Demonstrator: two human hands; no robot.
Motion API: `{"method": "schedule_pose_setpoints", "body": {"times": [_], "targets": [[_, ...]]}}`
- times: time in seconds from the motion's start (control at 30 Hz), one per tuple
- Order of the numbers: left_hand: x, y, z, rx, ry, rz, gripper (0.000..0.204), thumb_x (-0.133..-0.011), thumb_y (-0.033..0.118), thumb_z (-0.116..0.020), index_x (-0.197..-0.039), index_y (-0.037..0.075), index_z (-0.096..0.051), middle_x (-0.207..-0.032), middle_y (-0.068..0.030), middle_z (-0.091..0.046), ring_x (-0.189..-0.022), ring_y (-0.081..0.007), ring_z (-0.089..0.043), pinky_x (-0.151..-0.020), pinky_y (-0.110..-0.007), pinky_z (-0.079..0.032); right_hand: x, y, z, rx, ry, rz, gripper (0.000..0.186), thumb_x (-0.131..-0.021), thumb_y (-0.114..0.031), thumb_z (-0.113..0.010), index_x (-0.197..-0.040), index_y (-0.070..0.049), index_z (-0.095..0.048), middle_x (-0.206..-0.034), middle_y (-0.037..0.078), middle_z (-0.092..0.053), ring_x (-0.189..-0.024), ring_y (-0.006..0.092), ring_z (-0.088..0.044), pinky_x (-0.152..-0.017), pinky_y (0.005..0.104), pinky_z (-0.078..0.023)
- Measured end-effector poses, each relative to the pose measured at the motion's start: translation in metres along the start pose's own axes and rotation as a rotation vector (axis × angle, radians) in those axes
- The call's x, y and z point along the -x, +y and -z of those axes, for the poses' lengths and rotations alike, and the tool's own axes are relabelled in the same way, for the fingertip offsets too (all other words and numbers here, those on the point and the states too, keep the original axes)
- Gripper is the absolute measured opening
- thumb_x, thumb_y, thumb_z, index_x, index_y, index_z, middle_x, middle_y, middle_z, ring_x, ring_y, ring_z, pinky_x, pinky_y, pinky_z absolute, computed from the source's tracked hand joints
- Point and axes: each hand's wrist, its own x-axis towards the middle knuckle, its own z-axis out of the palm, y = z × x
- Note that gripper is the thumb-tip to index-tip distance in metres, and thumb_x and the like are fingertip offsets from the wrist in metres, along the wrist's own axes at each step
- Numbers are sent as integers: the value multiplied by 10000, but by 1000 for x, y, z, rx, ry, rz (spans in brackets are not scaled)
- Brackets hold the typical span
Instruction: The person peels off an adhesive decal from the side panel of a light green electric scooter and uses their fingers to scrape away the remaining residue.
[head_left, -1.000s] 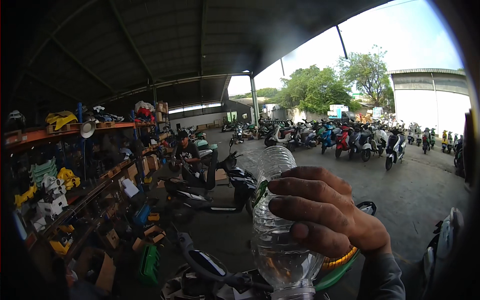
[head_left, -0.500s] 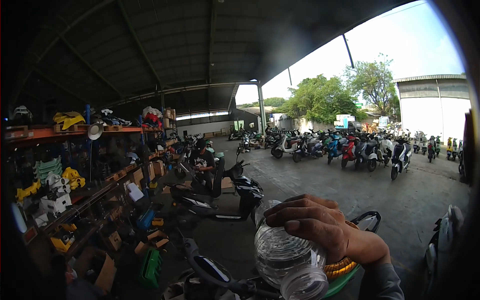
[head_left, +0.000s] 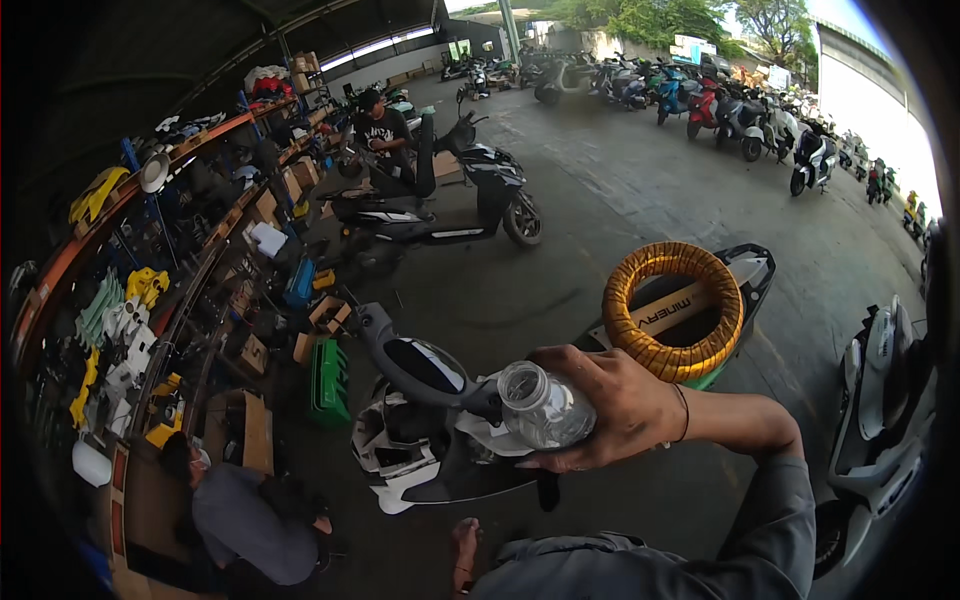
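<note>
My right hand is closed around a clear plastic bottle. The bottle's open mouth, with no cap on it, points up toward me, and it looks empty. Just beyond the hand, a ring wrapped in shiny golden material lies on the seat of a scooter with green edges. Left of the bottle is a partly stripped scooter with a black handlebar mirror. Low by my body hangs my left hand, small in view; its fingers are too unclear to read.
A person in grey crouches at the lower left beside a cardboard box and a green crate. Another person is behind a black scooter. Shelves of parts line the left. A white scooter stands right.
My view has tilted down, bringing the wrapped ring and the crouching person into sight. The bottle has turned mouth up and moved farther from my head, still in my right hand.
</note>
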Motion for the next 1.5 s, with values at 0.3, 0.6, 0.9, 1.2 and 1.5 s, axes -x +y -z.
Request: {"method": "schedule_pose_setpoints", "body": {"times": [0.3,0.6,0.9,1.2,1.5], "targets": [[116,233,-68,64,-705,-373,571,-846,92,-688,-1342,24,-415,-1199,-68,-566,-1067,-172,-587,-907,-295,-479,58,35,-91,-138,-311,-28,753,-712,-394,-811,-1230,14,-448,-1102,212,-595,-1034,367,-612,-845,422,-529],[178,281,-113,-189,-672,-662,555,-749,75,-765,-1248,28,-527,-1207,-83,-584,-1110,-180,-565,-960,-329,-457,77,33,-118,-281,-368,-3,833,-691,-382,-815,-1289,9,-387,-1103,186,-548,-1058,377,-555,-856,452,-487],[198,276,-115,-92,-497,-463,480,-680,242,-825,-1033,31,-576,-949,-43,-613,-830,-143,-596,-763,-314,-499,90,110,-120,-206,-402,-174,799,-715,-420,-804,-1320,-28,-459,-1252,185,-498,-1195,361,-480,-1000,429,-425],[213,262,-104,-168,-157,-553,500,-670,292,-856,-987,10,-592,-883,-60,-630,-793,-176,-605,-760,-334,-503,130,199,-220,248,-363,-677,849,-736,-496,-734,-1360,-29,-399,-1215,177,-511,-1181,342,-472,-927,494,-378],[194,242,-80,-126,-55,-544,575,-661,342,-862,-1028,-7,-589,-905,-61,-624,-807,-205,-594,-762,-344,-492,121,250,-255,272,-350,-803,520,-746,-451,-707,-1095,-94,-562,-838,160,-685,-871,364,-657,-743,493,-447]]}}
